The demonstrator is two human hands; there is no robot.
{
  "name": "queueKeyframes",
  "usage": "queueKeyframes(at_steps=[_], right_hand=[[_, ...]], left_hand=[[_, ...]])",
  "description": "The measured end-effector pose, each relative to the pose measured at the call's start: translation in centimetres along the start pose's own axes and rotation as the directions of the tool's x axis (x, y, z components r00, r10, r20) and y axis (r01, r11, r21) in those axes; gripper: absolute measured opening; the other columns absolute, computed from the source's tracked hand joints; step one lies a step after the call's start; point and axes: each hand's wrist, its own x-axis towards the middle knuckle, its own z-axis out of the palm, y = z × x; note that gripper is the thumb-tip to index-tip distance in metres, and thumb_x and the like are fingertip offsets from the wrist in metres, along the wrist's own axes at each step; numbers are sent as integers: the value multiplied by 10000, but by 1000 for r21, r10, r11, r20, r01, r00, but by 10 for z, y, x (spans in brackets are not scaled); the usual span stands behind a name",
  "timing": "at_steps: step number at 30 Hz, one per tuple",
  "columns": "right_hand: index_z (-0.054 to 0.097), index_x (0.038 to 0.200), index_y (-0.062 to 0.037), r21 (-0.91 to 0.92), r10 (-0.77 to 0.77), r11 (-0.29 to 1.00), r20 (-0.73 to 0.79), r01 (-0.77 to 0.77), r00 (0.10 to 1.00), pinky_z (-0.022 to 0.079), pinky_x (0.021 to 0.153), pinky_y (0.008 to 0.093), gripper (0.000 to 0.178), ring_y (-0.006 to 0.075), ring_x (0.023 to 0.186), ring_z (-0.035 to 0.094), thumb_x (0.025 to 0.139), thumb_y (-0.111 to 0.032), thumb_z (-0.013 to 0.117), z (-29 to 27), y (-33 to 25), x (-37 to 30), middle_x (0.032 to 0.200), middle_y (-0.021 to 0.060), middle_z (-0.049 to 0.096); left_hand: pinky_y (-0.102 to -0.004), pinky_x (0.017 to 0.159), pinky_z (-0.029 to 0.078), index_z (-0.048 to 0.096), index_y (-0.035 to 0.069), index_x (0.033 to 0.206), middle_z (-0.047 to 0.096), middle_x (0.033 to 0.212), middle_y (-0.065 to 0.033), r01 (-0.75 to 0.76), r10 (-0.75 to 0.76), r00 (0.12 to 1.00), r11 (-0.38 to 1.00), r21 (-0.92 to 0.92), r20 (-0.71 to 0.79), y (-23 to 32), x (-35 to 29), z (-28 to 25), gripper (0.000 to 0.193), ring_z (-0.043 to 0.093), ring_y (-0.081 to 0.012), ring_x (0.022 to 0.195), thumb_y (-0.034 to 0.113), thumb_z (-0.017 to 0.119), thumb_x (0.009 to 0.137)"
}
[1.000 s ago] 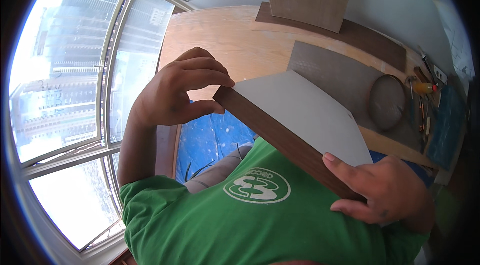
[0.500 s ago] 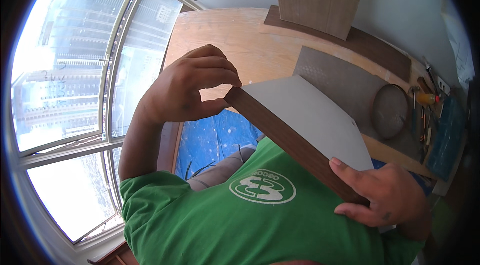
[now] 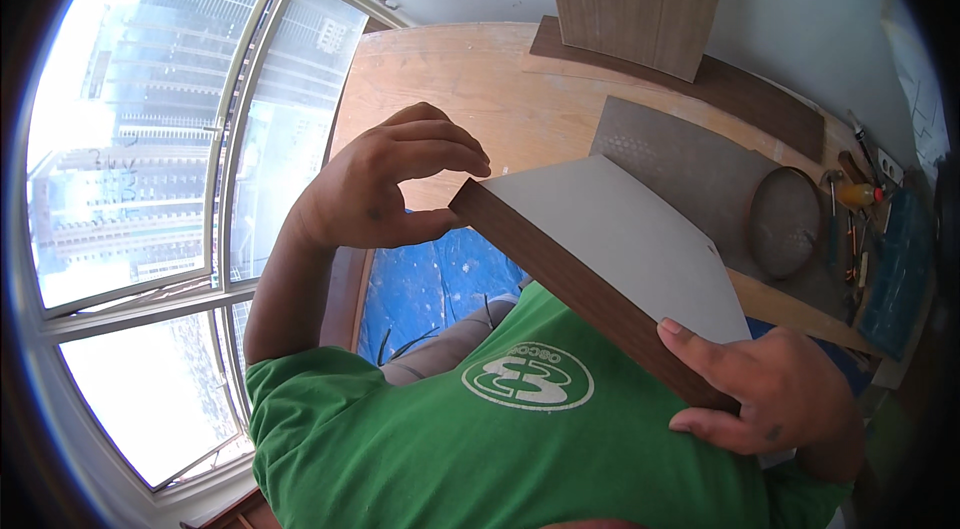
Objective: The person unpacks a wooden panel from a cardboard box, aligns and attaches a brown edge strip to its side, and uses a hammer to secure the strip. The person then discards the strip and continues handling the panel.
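The right hand (image 3: 780,384), four o'clock, clamps a flat white, brown-edged panel (image 3: 612,229); the left hand (image 3: 385,179), near its ten-o'clock corner, grip parted.

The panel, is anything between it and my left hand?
Nothing visible: your left hand is at the left corner of the panel, with no object between, though contact there is unclear. Your right hand grips the other end.
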Motion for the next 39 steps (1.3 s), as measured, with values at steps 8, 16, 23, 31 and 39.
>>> queueKeyframes(at_steps=[8, 16, 23, 31, 39], right_hand=[[507, 1469, -32, 5, 9, 1000, -21, -9, 1000, 442, 464, 340, 835, 222, 454, 545, 795, -399, 834, 1, 1, 0, 591, 64, 584], [463, 1490, -12, 24, 0, 1000, 65, -2, 998, 494, 489, 342, 773, 240, 532, 623, 855, -317, 781, -12, 0, 3, 709, 83, 656], [474, 1485, -18, 48, 7, 999, 63, -10, 998, 500, 495, 341, 771, 243, 535, 626, 840, -300, 788, -14, 2, 2, 724, 88, 669], [539, 1442, -13, 57, -13, 998, -48, 16, 999, 443, 461, 315, 819, 214, 450, 553, 751, -310, 865, -6, 6, 2, 608, 79, 603], [490, 1473, -9, 28, -17, 999, 49, 16, 999, 469, 471, 331, 787, 218, 497, 587, 827, -327, 807, -10, 3, 3, 661, 71, 625]], left_hand=[[-383, 847, 555, 766, 28, 1038, 750, 1055, -98, -55, 54, 998, 998, -44, -14, -12, -1, 2, 490, 657, -261, 1011, 317, 913, 671], [-387, 837, 576, 774, 24, 1007, 760, 1042, -101, -77, 76, 997, 996, -48, -29, -15, 3, 2, 484, 679, -267, 995, 305, 919, 640], [-399, 844, 582, 775, 27, 1004, 763, 1041, -103, -77, 77, 997, 995, -59, 3, -15, 9, 0, 480, 692, -276, 1007, 284, 920, 626], [-397, 859, 572, 769, 23, 1010, 764, 1039, -105, -61, 62, 998, 998, 30, -18, -8, 8, -3, 459, 702, -283, 1005, 279, 909, 655], [-394, 851, 573, 771, 34, 1026, 764, 1051, -97, -61, 67, 995, 995, 74, -75, -5, -2, 3, 456, 703, -284, 1005, 269, 898, 656]])
